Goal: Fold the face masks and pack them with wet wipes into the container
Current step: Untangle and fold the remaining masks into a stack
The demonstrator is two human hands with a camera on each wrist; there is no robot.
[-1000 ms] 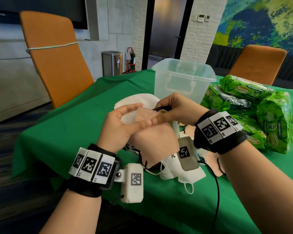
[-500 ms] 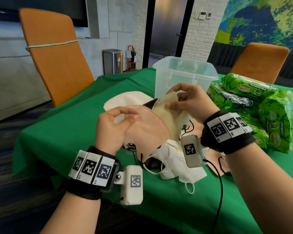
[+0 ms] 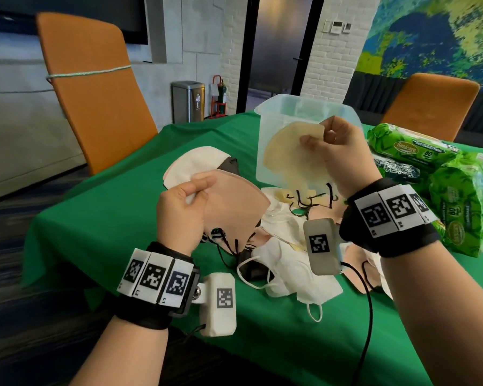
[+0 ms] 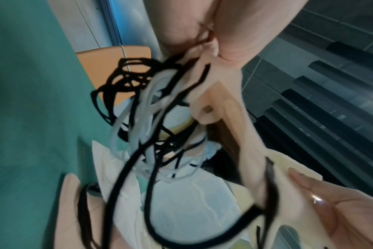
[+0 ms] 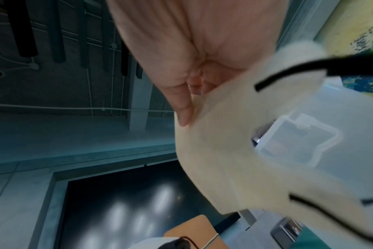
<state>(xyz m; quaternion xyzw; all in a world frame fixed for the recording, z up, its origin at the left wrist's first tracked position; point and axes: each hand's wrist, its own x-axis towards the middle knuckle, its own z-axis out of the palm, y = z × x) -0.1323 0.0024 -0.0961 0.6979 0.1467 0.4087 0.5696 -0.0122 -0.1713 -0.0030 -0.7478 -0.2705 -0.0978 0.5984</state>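
Observation:
My left hand [image 3: 188, 203] pinches a pink face mask [image 3: 232, 201] by its upper edge, low over the table. Higher up, in front of the clear plastic container [image 3: 304, 105], my right hand [image 3: 329, 146] pinches a pale yellow face mask [image 3: 287, 151] with black ear loops. The left wrist view shows the pink mask [image 4: 221, 104] with tangled black and white ear loops [image 4: 143, 128] hanging under it. In the right wrist view the yellow mask [image 5: 234, 148] fills the middle, thumb [image 5: 181, 107] on its edge. Green wet wipe packs [image 3: 455, 190] lie stacked at the right.
A heap of white, pink and black masks [image 3: 290, 263] lies on the green tablecloth [image 3: 109, 218] between my wrists. More flat masks [image 3: 195, 165] lie left of the container. Orange chairs [image 3: 95, 87] stand at the far left and far right.
The two masks, held together a second ago, have been pulled apart. My right hand rose with the yellow mask toward the container; my left hand keeps the pink one low.

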